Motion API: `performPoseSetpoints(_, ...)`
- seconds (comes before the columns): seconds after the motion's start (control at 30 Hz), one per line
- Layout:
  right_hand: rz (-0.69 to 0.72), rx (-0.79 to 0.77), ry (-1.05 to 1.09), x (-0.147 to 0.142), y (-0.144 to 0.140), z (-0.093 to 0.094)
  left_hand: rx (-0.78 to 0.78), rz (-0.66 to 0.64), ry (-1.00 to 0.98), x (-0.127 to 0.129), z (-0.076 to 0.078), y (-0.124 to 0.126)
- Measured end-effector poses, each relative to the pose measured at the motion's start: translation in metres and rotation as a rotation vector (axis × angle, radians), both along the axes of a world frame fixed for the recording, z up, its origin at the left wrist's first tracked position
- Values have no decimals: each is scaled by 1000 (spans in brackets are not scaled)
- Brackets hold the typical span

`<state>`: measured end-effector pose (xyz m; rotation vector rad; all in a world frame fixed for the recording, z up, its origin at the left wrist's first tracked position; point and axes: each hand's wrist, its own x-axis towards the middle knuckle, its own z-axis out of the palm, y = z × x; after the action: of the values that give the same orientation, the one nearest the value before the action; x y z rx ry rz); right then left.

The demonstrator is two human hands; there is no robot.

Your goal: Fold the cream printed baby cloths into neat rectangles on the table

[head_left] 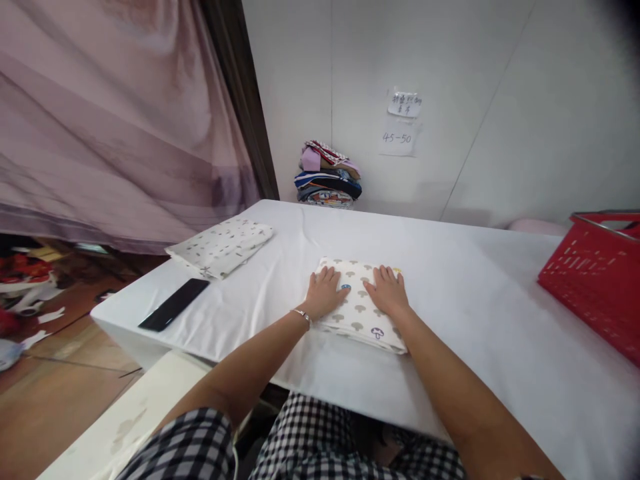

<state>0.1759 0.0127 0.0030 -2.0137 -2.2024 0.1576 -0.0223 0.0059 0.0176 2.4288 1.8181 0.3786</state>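
A folded white cloth (pixel 357 310) with grey mushroom prints lies in front of me near the table's front edge. A few of its mushrooms are coloured blue, purple and yellow. Flat on its left side rests my left hand (pixel 324 293), fingers stretched out, a thin bracelet at the wrist. On the cloth's right side my right hand (pixel 389 292) presses down in the same way, its fingers spread. Neither hand grips anything. The parts of the cloth under both palms are hidden.
A second folded white cloth (pixel 223 247) with small dark prints lies at the table's left, near a black phone (pixel 174 305). At the right stands a red plastic basket (pixel 595 280). A stack of folded fabrics (pixel 327 177) sits behind the white-covered table (pixel 450 267), against the wall.
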Motion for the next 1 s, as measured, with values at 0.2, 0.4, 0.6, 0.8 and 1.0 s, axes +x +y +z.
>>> performPoseSetpoints(0.2,9,44,-14,0,1,-2,15,35,2,16,6,35)
performPoseSetpoints(0.4,16,45,-1,1,-1,-1,27,74,-50,13,-7,36)
performPoseSetpoints(0.6,5,-3,13,1,0,2,-51,194,-77,12,-4,34)
performPoseSetpoints(0.8,2,-17,29,1,0,3,-150,286,-102,6,2,26)
performPoseSetpoints(1.0,-17,-69,-30,1,1,8,-100,279,-37,7,-1,21)
